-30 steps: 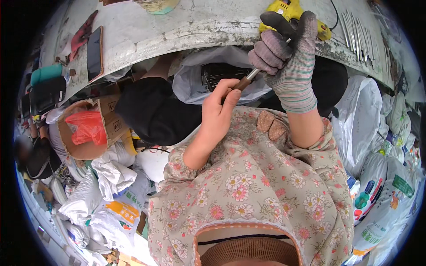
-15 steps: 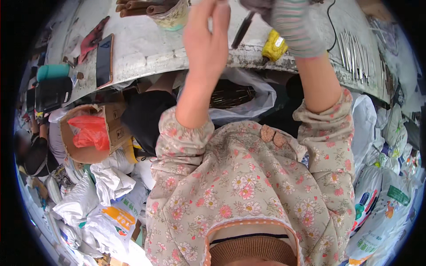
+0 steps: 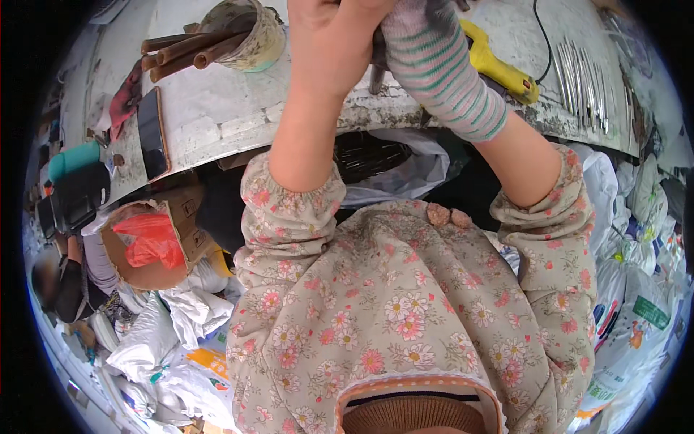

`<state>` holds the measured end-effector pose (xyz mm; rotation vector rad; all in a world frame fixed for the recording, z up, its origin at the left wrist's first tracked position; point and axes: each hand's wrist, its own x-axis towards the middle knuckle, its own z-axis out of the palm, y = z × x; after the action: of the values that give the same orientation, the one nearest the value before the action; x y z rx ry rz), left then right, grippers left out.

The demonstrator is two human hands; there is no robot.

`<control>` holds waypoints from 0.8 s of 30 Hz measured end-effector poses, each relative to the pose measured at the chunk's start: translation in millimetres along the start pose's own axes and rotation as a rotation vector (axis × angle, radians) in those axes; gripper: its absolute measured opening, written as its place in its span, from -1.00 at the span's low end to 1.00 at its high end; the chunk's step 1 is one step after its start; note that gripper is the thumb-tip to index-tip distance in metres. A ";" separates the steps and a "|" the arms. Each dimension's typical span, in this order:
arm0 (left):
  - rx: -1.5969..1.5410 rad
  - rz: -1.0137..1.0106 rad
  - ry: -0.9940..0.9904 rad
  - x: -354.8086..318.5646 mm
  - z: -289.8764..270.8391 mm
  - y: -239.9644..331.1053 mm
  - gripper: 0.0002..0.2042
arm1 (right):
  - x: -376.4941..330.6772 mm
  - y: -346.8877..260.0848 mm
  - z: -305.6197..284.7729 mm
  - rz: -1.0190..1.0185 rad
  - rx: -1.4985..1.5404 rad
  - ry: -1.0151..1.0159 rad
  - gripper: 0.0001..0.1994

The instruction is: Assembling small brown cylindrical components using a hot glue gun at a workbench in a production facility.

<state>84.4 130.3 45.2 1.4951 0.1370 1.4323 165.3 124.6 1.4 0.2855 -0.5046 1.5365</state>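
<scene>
At the top edge, over the table, my two hands are close together. My bare left hand (image 3: 334, 50) has its fingers curled; their tips are cut off and what they hold is hidden. A striped grey, green and pink glove with a darkened front covers my right hand (image 3: 432, 61). Between the hands shows a dark rod-like tool (image 3: 377, 76), its end pointing down, apparently gripped by the gloved hand. Just right of the glove lies a yellow handheld tool (image 3: 499, 66) on the table.
A stained bucket (image 3: 264, 43) with brown tubes (image 3: 181, 52) stands left on the white table (image 3: 210, 119), near a phone (image 3: 152, 134). Several thin metal rods (image 3: 582, 83) lie right, past a black cord (image 3: 546, 43). Below are an open bag (image 3: 426, 170) and a carton (image 3: 184, 224).
My hands have come closer together, the gloved right hand moving left and tilting. More of the yellow tool shows now. The bucket and tubes sit lower in view.
</scene>
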 end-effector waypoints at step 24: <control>0.122 -0.038 0.093 -27.2 -3.4 -14.5 -0.56 | -25.4 -12.9 14.7 0.024 -1.130 0.141 -0.81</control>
<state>81.6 120.8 15.9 1.5159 0.3131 1.4851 177.2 94.9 3.6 -0.6947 -1.1634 1.0742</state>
